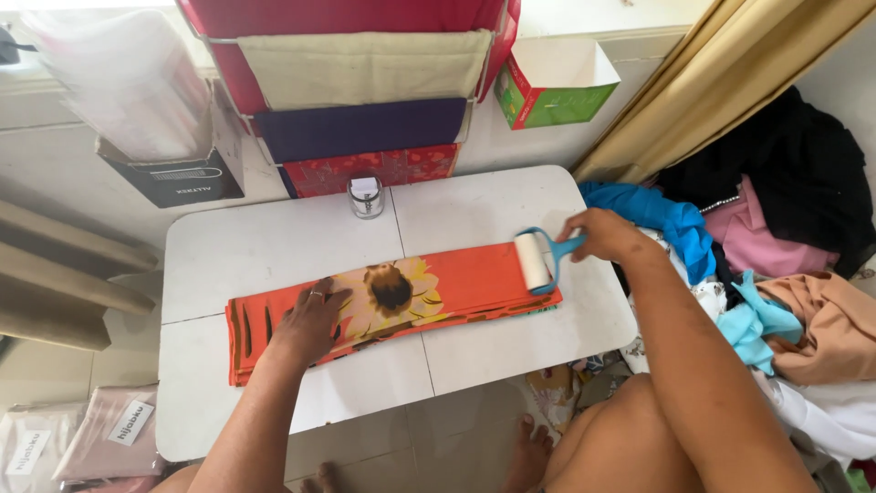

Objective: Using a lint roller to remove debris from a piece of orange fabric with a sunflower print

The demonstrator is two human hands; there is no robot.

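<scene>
Right hand clenched around the blue handle of a lint roller, grip wrapped shut on it, white drum just left of the grip and resting on the right end of a folded orange cloth. Left hand pressed flat on the cloth, fingers spread, grip released and holding nothing, a ring on one finger. Cloth stretched long across the white tabletop, running from beneath the left palm to under the roller, printed with a sunflower just right of the left hand and well left of the roller grip. Darker stripes at the cloth's far-left end, beyond the left hand. Small glass jar with a silver lid standing upright at the tabletop's back edge, well apart from both hands, between them and further away. Behind it, folded fabrics in red, beige, purple and patterned red stacked against the wall. Green and red open box up beyond the right grip. Dark box with clear plastic above it far beyond the left hand. Heap of clothes in blue, pink, black and tan just right of the right forearm. Packaged fabrics on the floor, down left of the left arm. Bare feet below the tabletop's near edge.
</scene>
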